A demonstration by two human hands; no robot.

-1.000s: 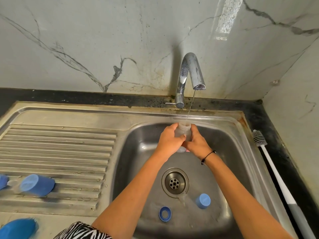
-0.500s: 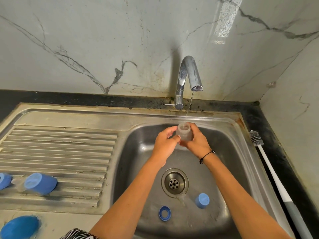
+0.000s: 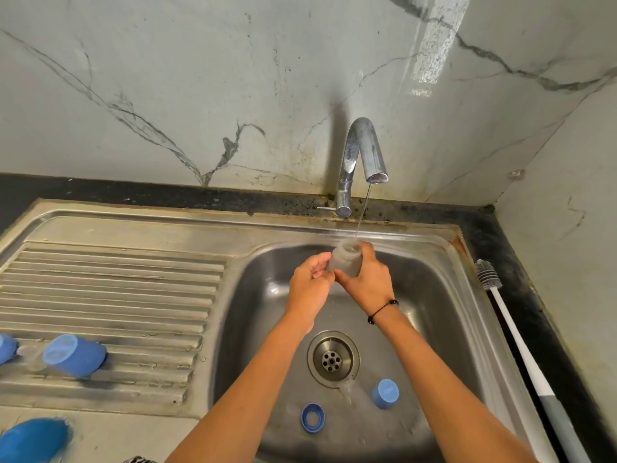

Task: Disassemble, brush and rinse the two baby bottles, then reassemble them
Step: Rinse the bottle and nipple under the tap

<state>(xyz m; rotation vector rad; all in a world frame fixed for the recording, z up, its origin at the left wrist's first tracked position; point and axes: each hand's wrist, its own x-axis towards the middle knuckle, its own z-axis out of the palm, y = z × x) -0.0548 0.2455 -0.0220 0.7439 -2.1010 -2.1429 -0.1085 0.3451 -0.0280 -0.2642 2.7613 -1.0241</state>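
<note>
Both hands grip clear bottle (image 3: 345, 262) under tap (image 3: 362, 158) stream: right hand (image 3: 367, 282) wraps it, left hand (image 3: 309, 287) pinches its side. Bottle over sink (image 3: 444, 325), 12 o'clock of drain (image 3: 333, 359).

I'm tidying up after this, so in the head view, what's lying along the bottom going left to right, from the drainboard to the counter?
Blue cap on the drainboard → blue ring in the sink → small blue cap → bottle brush on the counter.
</note>
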